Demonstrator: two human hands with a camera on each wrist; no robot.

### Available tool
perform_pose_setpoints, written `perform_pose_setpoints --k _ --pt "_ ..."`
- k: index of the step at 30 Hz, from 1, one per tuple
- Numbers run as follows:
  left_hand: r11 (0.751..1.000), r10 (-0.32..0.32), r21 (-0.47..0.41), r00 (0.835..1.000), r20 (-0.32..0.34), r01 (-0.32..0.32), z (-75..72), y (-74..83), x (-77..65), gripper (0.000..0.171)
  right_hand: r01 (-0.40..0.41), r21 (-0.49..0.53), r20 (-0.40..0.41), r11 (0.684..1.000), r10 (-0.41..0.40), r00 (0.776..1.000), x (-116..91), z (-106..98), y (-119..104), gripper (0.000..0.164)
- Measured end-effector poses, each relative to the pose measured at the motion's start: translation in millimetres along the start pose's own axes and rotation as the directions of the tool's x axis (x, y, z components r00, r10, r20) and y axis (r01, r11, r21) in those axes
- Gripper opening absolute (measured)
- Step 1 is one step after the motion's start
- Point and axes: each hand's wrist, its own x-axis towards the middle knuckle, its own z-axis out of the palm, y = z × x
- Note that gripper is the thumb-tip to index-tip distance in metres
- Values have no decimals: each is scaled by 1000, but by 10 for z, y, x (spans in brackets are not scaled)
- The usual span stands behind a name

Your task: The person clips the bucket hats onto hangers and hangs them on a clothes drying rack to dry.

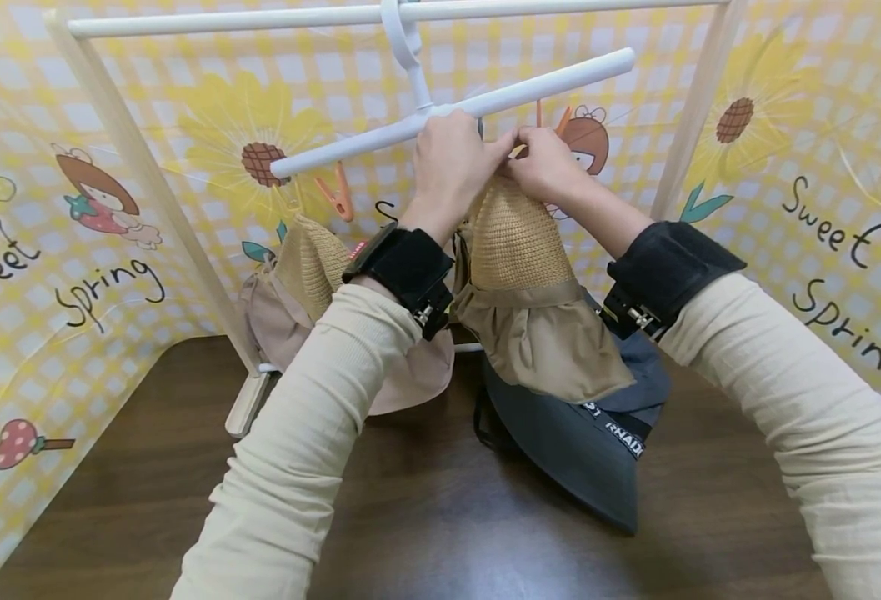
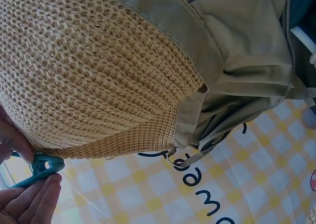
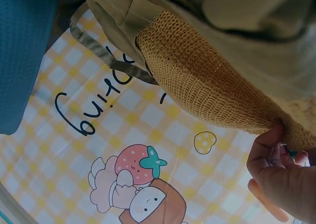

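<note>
A hat with a woven straw crown (image 1: 523,242) and a tan fabric brim (image 1: 553,350) hangs below a white hanger (image 1: 560,81). My left hand (image 1: 448,158) is at the hanger bar, above the crown. In the left wrist view, its thumb and fingers pinch a teal clothespin (image 2: 49,168) at the crown's edge. Beside it, my right hand (image 1: 548,167) pinches the top of the straw crown between thumb and finger; the right wrist view shows this fold of straw (image 3: 269,120) at the fingertips. Part of the clothespin is hidden behind the fingers.
A pink hat with a straw crown (image 1: 316,254) hangs at the hanger's left end, near an orange clothespin (image 1: 338,196). Another orange clothespin (image 1: 563,121) is at the right. A dark hat (image 1: 560,450) lies on the brown table (image 1: 410,517). A wooden rack post (image 1: 162,200) stands left.
</note>
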Motion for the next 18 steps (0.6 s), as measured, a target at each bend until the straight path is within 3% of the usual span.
perform_pose_setpoints --k 10,18 --pt "1000 -5 3 1000 18 5 -29 -17 13 47 8 -60 50 998 -5 999 -17 42 47 40" --pt "1000 2 26 1000 28 -3 -24 -79 8 44 4 -58 37 998 -2 999 -30 85 50 32"
